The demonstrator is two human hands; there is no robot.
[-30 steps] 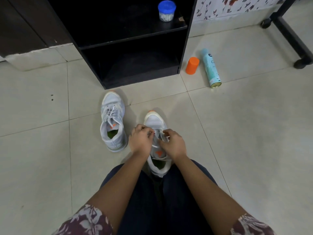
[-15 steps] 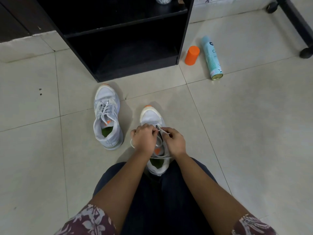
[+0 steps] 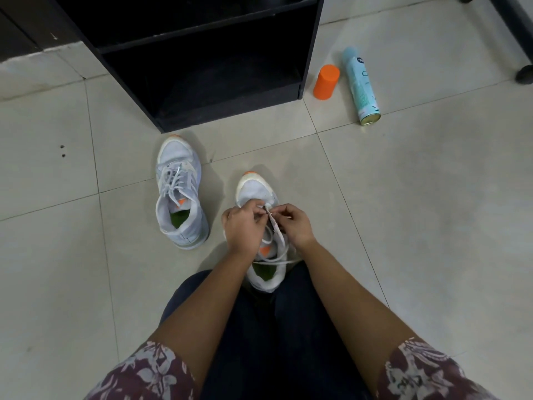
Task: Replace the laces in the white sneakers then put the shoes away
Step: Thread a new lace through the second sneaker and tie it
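Observation:
Two white sneakers with orange toe tips stand on the tiled floor. The left sneaker (image 3: 180, 192) is laced and stands alone. The right sneaker (image 3: 255, 192) lies between my knees, toe pointing away. My left hand (image 3: 243, 229) and my right hand (image 3: 297, 223) meet over its eyelet area, each pinching the white lace (image 3: 272, 262) near the front eyelets. Loose lace loops trail back over the orange-tagged tongue and the green insole. My fingers hide the front eyelets.
A black open shelf unit (image 3: 202, 67) stands just beyond the shoes. To its right an orange cap (image 3: 326, 81) stands and a pale blue spray can (image 3: 360, 85) lies on the floor. A black wheeled frame leg (image 3: 516, 33) crosses the far right corner.
The view has tilted down, so the shelf top left the frame. Both hands crept forward along the right sneaker towards its toe, still working the lace.

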